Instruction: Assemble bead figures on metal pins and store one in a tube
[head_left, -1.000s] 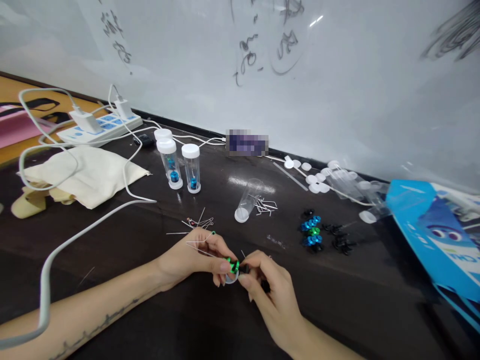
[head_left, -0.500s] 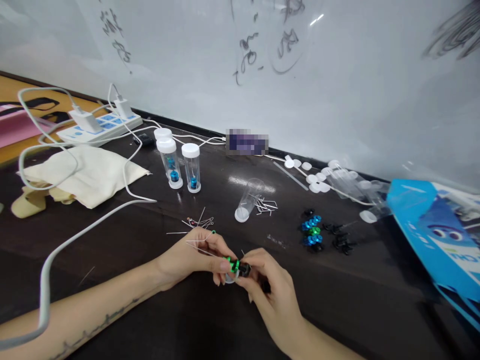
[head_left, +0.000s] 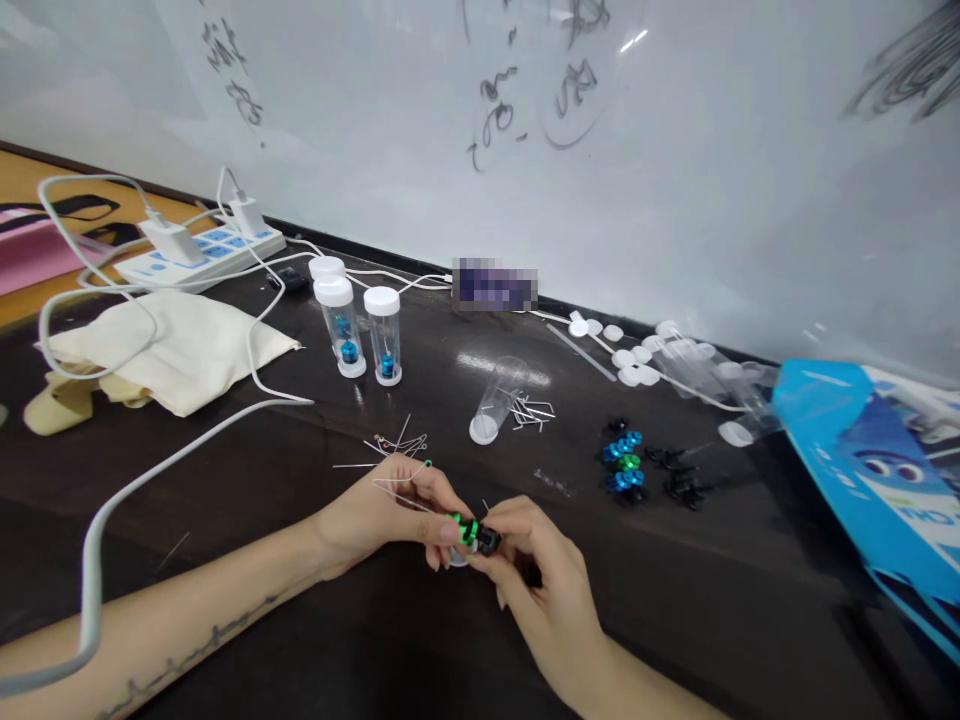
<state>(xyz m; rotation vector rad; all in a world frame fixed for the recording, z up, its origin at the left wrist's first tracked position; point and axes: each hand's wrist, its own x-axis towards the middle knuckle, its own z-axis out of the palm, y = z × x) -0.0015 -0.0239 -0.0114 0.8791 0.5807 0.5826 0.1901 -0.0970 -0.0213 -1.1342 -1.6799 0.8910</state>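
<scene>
My left hand (head_left: 412, 510) pinches a small green spool-like part (head_left: 468, 528) between thumb and fingers. A thin bent metal wire (head_left: 394, 488) also sticks out from this hand. My right hand (head_left: 536, 565) pinches a small black part (head_left: 489, 541), which meets the green one end to end. Whether the two are joined I cannot tell. A white disc (head_left: 459, 556) shows just beneath the fingers. Behind my left hand lies a pile of thin wires (head_left: 401, 444). Further back, a clear tube (head_left: 501, 395) with a white cap lies on its side.
Capped clear tubes (head_left: 384, 335) with blue parts stand at the back left, near a white cloth (head_left: 169, 345) and a power strip (head_left: 214, 250). Blue and green spools (head_left: 626, 465), black parts (head_left: 684, 480), white caps (head_left: 634, 360) and a blue bag (head_left: 862, 480) are to the right. A white cable (head_left: 94, 560) crosses the left side.
Both hands stay almost in place. The black part in my right hand has turned slightly against the green part.
</scene>
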